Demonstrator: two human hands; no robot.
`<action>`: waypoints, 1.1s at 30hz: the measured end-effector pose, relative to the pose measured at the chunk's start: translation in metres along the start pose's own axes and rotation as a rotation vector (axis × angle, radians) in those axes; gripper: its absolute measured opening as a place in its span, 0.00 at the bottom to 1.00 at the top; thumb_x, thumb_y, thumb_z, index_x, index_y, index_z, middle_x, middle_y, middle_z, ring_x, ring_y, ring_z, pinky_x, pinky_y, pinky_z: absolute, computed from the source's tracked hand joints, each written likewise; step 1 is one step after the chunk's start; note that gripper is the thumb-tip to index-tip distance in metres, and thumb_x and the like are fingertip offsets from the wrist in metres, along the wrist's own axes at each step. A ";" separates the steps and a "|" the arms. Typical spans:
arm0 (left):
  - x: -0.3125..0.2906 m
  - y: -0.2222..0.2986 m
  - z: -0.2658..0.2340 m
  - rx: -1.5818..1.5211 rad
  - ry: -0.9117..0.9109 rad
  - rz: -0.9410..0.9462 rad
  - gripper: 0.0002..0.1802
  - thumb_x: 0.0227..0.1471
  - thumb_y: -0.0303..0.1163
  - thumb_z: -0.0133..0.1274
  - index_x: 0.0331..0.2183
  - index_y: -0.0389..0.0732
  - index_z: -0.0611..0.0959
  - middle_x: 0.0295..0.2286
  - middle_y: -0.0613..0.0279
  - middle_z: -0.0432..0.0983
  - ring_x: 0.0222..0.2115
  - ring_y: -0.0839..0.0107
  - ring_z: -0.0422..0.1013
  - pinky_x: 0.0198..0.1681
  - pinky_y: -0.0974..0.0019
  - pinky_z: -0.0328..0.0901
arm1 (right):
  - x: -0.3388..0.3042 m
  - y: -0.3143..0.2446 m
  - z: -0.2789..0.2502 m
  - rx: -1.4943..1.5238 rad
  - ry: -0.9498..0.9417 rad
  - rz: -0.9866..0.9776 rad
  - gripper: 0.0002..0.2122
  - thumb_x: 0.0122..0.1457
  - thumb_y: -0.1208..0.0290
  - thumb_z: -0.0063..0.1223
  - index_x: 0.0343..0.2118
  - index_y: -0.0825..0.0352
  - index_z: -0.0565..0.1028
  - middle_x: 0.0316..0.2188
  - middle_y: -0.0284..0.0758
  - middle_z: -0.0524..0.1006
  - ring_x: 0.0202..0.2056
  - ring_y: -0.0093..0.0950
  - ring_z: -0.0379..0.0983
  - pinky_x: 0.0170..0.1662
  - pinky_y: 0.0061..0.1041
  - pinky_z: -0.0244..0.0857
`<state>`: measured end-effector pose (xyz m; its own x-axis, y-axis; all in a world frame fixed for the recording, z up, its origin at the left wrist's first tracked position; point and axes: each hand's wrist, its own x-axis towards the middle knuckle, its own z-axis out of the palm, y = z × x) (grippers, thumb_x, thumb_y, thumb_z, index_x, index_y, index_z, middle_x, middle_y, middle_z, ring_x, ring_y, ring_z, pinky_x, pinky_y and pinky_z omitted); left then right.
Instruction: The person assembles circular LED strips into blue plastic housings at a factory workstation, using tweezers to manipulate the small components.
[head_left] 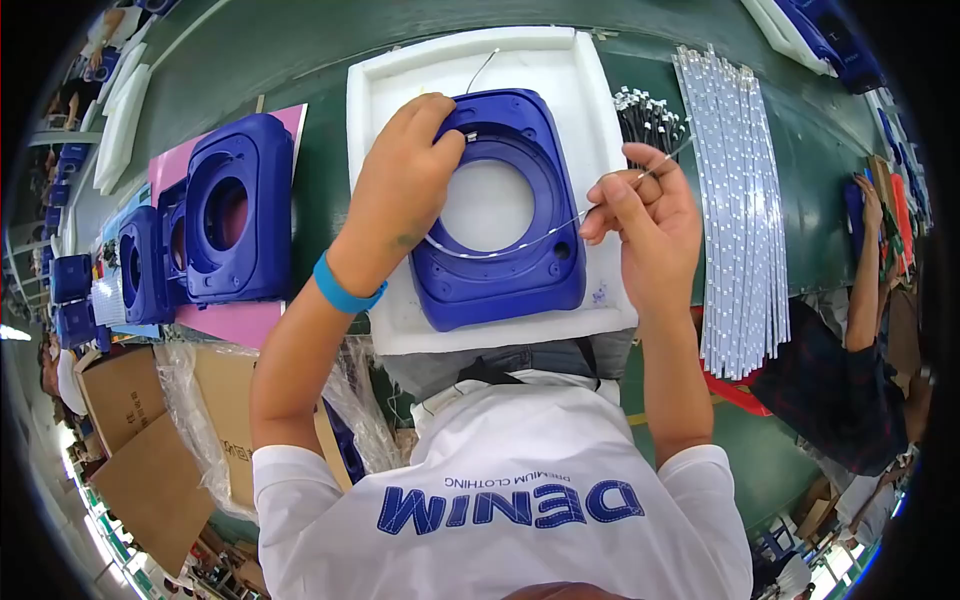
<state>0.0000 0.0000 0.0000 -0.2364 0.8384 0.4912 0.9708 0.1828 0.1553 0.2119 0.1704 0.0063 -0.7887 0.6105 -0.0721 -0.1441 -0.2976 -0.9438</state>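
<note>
In front of me a blue plastic housing (500,295) with a large round opening lies in a white foam tray (362,240). A thin, light LED strip (520,245) curves across the lower part of its ring. My left hand (415,165) is closed at the ring's upper left, thumb and forefinger pressing the strip's end there; part of the strip is hidden under this hand. To the right of the housing, my right hand (645,205) pinches the strip's other end, which pokes up past the fingers. A thin wire (483,70) sticks up beyond the housing's top edge.
Many light LED strips (735,210) lie bundled at the right, beside black wires with white connectors (645,112). More blue housings (240,210) stand at the left on a pink sheet (235,322). Cardboard boxes (150,450) sit lower left. Another person's arm (868,260) is far right.
</note>
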 end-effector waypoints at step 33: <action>-0.007 -0.013 0.004 -0.228 0.151 -0.122 0.12 0.50 0.16 0.62 0.38 0.38 0.87 0.46 0.53 0.79 0.49 0.53 0.75 0.50 0.58 0.72 | 0.038 -0.016 0.029 -0.554 -0.267 -0.063 0.23 0.64 0.74 0.62 0.61 0.77 0.73 0.32 0.32 0.78 0.29 0.19 0.71 0.35 0.20 0.69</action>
<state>-0.0113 -0.0059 -0.0091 -0.3707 0.7285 0.5760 0.9047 0.1432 0.4012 0.1673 0.1769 0.0285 -0.9215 0.3884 0.0048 0.0803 0.2026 -0.9760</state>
